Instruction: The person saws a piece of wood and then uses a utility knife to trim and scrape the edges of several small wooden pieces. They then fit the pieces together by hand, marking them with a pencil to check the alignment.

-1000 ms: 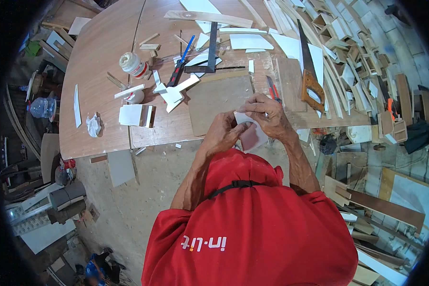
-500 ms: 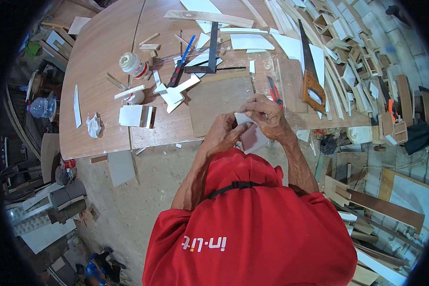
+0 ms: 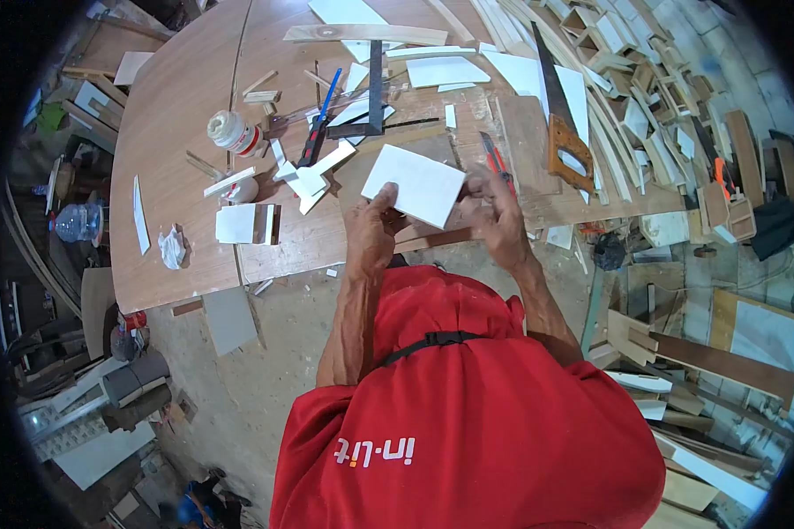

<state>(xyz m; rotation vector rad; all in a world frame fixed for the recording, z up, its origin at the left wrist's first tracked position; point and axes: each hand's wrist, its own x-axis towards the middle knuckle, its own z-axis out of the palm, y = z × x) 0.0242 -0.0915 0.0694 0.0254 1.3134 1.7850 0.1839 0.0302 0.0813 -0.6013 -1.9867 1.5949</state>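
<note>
Left fingers [image 3: 385,195] grasp the white panel [image 3: 416,182] just beyond them, over the desk [image 3: 176,150]. Right fingers [image 3: 505,201] blur at its edge, their grip impossible to tell; past them lies a red cutter [image 3: 500,165], farther right a handsaw [image 3: 561,134].

We can read only 1 text: the white lettering "in·lit" [image 3: 376,451], with a small orange part, on the back of the red cloth shirt [image 3: 485,414]; for us it stands upside down. On the white round plastic jar [image 3: 229,128] we see also a red label [image 3: 252,143], but its print is too small for reading.
</note>
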